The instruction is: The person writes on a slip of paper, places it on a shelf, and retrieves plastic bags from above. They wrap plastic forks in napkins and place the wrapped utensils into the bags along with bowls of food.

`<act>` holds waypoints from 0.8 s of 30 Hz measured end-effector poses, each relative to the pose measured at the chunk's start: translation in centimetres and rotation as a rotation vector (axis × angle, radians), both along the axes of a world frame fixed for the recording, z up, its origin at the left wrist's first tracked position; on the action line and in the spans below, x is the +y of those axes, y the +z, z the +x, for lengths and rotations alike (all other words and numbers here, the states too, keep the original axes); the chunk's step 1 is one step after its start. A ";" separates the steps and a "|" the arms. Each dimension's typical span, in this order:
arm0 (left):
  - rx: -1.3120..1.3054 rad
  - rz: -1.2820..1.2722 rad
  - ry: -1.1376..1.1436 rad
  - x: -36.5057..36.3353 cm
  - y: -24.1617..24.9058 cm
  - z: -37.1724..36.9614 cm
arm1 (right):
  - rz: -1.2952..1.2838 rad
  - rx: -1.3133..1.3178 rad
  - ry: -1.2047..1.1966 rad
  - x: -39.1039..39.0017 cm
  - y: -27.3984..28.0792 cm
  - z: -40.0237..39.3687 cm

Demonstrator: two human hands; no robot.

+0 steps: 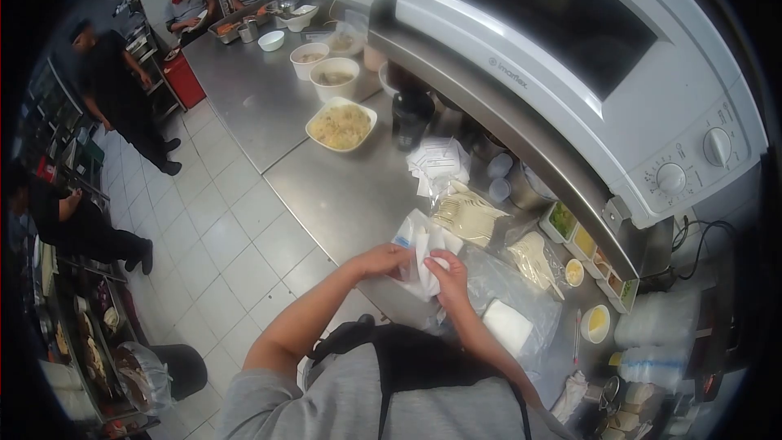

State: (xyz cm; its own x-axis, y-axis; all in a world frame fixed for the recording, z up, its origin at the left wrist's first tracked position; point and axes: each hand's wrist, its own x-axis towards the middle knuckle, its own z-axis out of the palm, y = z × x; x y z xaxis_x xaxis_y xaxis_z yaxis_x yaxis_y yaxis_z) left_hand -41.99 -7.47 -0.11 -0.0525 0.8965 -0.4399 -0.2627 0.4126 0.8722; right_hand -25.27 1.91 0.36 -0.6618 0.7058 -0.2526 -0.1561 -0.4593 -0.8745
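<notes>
Over the front edge of the steel counter, my left hand [384,261] and my right hand [448,275] hold a folded white napkin [420,265] between them. My fingers pinch it from both sides. A bit of clear plastic with blue print shows beside my left fingers. Just beyond lies a clear bag of pale plastic forks [468,213], and a second bag of pale cutlery [533,259] is to its right. A stack of white napkins [507,326] rests on a clear plastic sheet [481,273] by my right forearm.
A bowl of fried rice [342,126] and white tubs [334,79] stand farther along the counter [301,183]. A microwave [570,49] sits on the shelf above. Small food containers [585,243] line the right. Several people are at the left, including one in dark clothes [122,81].
</notes>
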 end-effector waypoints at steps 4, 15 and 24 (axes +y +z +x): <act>-0.136 -0.018 -0.041 -0.9 1.6 -2.8 | 0.346 -0.166 0.068 0.6 -1.1 -0.3; 0.825 0.188 0.180 -2.0 10.6 -13.9 | 0.902 -0.349 0.037 -0.5 1.5 -1.3; 0.849 0.753 0.479 -0.9 17.6 -13.9 | 0.613 -0.291 0.069 1.0 0.8 -0.9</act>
